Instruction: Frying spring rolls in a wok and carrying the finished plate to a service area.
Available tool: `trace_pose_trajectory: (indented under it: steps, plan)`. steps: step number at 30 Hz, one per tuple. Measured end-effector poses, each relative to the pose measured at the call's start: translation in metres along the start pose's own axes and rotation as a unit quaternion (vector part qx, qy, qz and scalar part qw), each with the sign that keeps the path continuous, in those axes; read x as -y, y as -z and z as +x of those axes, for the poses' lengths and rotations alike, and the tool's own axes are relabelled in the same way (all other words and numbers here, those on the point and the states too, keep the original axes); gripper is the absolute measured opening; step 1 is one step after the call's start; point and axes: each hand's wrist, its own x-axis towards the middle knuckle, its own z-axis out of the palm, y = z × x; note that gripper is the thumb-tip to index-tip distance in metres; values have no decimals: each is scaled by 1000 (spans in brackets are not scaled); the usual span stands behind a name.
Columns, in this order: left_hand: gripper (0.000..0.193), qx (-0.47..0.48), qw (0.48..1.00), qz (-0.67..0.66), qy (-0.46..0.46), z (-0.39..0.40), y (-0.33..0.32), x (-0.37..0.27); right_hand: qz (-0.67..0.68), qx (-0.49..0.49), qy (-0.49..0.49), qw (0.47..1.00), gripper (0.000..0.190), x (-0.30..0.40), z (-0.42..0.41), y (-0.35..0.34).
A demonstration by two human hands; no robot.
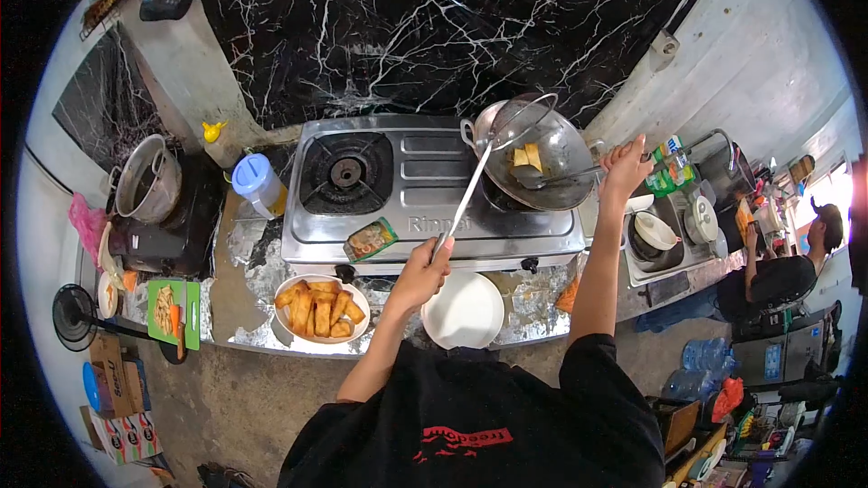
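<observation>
My left hand [422, 276] grips the handle of a wire mesh strainer [523, 120], whose round head is over the upper left part of a metal wok [566, 142]. In my right hand [625, 169] is the handle of a metal spatula [536, 179], its blade down in the wok beside golden fried pieces [527, 156]. The wok sits on the right burner of a steel gas stove [434, 207]. Nearer me, an oval plate of browned fried pieces [321, 310] lies left of a white round plate [463, 310].
A green packet [370, 240] lies on the stove's front. To the left are a lidded jug [259, 183], a large pot [148, 179] and a green cutting board [192, 315] with cut food and a knife. A sink [637, 264] holding dishes is at right; another person [786, 278] sits beyond.
</observation>
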Motion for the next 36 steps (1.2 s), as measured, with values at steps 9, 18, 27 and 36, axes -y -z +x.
trace_pose_trajectory:
  steps: [9,18,27,36]
  plan:
    - [36,14,1000,-20,4,15,-4,4,-36,-39,-34,998,30,-12,21,-9]
    - [36,27,999,-30,3,25,-6,5,-37,-28,-36,998,29,-23,35,-4]
    - [35,17,1000,-20,5,22,-6,5,37,-47,10,998,47,-9,3,19]
    - [37,13,999,-38,22,29,-15,4,51,-43,18,998,50,-13,17,16]
